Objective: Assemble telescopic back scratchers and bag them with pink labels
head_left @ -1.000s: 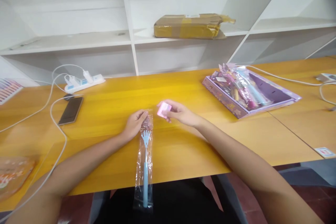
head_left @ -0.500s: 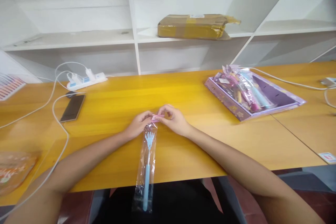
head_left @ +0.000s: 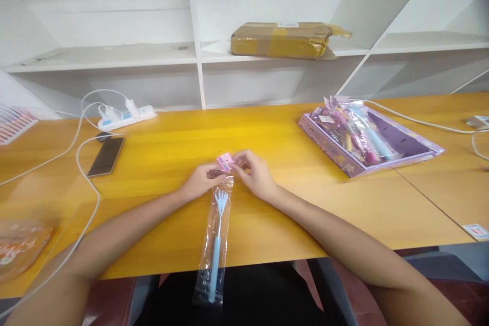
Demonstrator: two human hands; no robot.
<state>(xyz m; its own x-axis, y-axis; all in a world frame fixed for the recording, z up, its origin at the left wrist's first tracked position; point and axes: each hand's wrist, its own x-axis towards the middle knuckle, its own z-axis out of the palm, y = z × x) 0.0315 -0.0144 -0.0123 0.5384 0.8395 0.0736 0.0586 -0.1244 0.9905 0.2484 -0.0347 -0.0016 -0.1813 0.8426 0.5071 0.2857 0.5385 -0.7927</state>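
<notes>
A clear plastic bag [head_left: 206, 244] hangs over the table's front edge, with a light-blue hand-shaped scratcher [head_left: 215, 260] inside, its fingers toward the top. My left hand [head_left: 202, 181] pinches the top of this bag. My right hand [head_left: 254, 175] is closed on the right edge of a small pink card [head_left: 225, 161], which stands above the bag's top between my hands. Whether the card is still joined to the bag I cannot tell.
On the right sits a purple open box [head_left: 405, 137] holding several bagged items. At the left lie a phone [head_left: 107, 156], a white power strip [head_left: 128, 118] with cables and an orange translucent pouch [head_left: 23, 249]. A taped cardboard parcel [head_left: 280, 41] rests on the shelf.
The pink card has tilted up and shows more of its face. My left fingers are a little lower on the bag, and the bag's upper part has shifted slightly right.
</notes>
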